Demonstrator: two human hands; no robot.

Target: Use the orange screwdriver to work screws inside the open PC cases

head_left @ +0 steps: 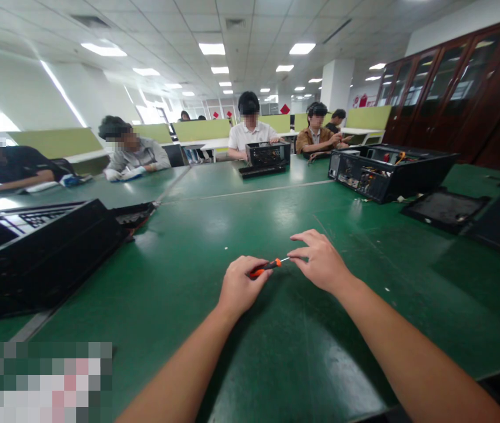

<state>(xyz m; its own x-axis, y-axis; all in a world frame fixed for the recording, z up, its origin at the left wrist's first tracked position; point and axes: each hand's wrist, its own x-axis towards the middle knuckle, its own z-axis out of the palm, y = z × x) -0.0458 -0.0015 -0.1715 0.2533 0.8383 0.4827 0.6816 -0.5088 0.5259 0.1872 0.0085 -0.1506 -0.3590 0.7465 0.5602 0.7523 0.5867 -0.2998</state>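
A green tabletop [179,252] is spreading out beneath and all around the screwdriver, the landmark here. Left of the screwdriver, a large black computer case [73,252] is lying at a slant; beyond it and to the right, an open computer tower [377,188] is showing its wiring and boards. Farther off, almost straight beyond the screwdriver, a co-worker in a white shirt [250,136] is handling a smaller open case [271,155]. Well to the right, a flat black panel [446,207] is lying near the open tower. Close about the screwdriver, the left hand [240,288] is wrapping its thumb and fingers around the handle, while the right hand [322,264] is pinching narrowly at the shaft's end, its other fingers spreading loosely. The orange-and-black screwdriver [271,266] itself is bridging the hands, its long axis running from left to right and slightly away from the person; the left hand is lying nearer the handle, the right nearer the tip, and the right hand is standing between it and the open tower. Whether those fingertips are also holding a screw, I cannot tell. Right of the screwdriver, a small white scrap [387,289] is resting.
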